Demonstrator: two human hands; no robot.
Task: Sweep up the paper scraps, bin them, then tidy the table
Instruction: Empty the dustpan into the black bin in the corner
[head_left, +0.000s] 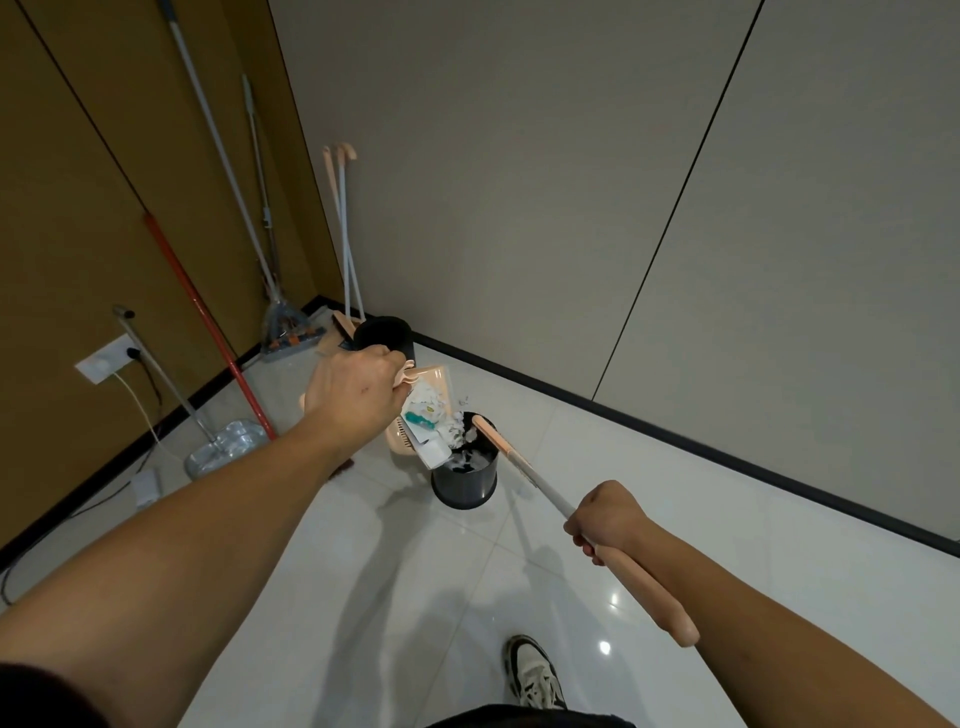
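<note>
My left hand grips the handle of a peach dustpan and holds it tilted over a black bin on the white tile floor. White paper scraps and a wrapper are sliding off the pan into the bin, where more scraps lie. My right hand grips the white and peach broom handle. The broom's far end reaches the bin's rim beside the scraps.
A second black bin stands in the corner behind the dustpan. A red-handled broom, mops and another peach broom set lean against the walls. A flat mop head and cables lie at left. My shoe is near the bottom.
</note>
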